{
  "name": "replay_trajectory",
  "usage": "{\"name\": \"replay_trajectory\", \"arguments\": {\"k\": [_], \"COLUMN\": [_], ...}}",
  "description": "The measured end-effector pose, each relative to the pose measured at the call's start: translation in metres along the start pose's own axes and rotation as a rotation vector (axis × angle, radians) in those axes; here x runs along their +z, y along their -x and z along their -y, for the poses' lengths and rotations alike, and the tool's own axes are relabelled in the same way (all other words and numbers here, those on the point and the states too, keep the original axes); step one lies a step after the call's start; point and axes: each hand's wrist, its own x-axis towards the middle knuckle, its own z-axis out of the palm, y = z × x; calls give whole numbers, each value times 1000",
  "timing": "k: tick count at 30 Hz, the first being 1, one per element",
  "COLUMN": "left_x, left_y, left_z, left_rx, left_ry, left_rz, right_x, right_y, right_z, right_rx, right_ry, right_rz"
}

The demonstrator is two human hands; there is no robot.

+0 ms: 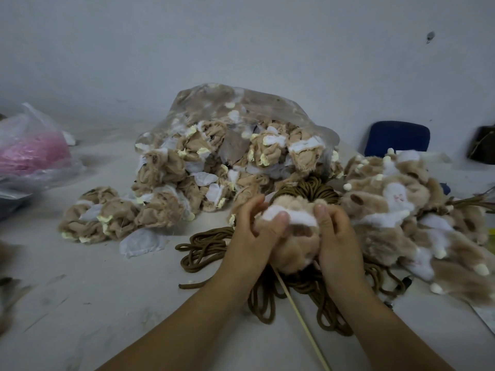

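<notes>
Plush skin (292, 236) is held just above the brown cord (203, 250) at mid-bench (107, 290), in front of the bag (241, 135) of skins and left of the furry pile (415, 210). Left hand (254, 236) and right hand (337, 242) both grip it, thumbs pressing its white patch. Judged light, soft, limp and not fragile, though the fur may slip. Best pinched by the fabric at both sides. A thin stick (300, 314) runs out beneath.
</notes>
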Motion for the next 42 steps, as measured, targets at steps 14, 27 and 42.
{"name": "replay_trajectory", "arguments": {"k": [14,27,42], "left_x": [0,-4,-9], "left_y": [2,-5,-6], "left_z": [12,4,6], "left_rx": [-71,-263,-404], "left_ry": [-300,305,553], "left_rz": [6,70,36], "right_x": [6,10,4], "right_y": [6,8,5], "right_z": [5,-1,-2], "right_rx": [-93,-94,-225], "right_ry": [36,143,269], "right_rz": [76,41,68]}}
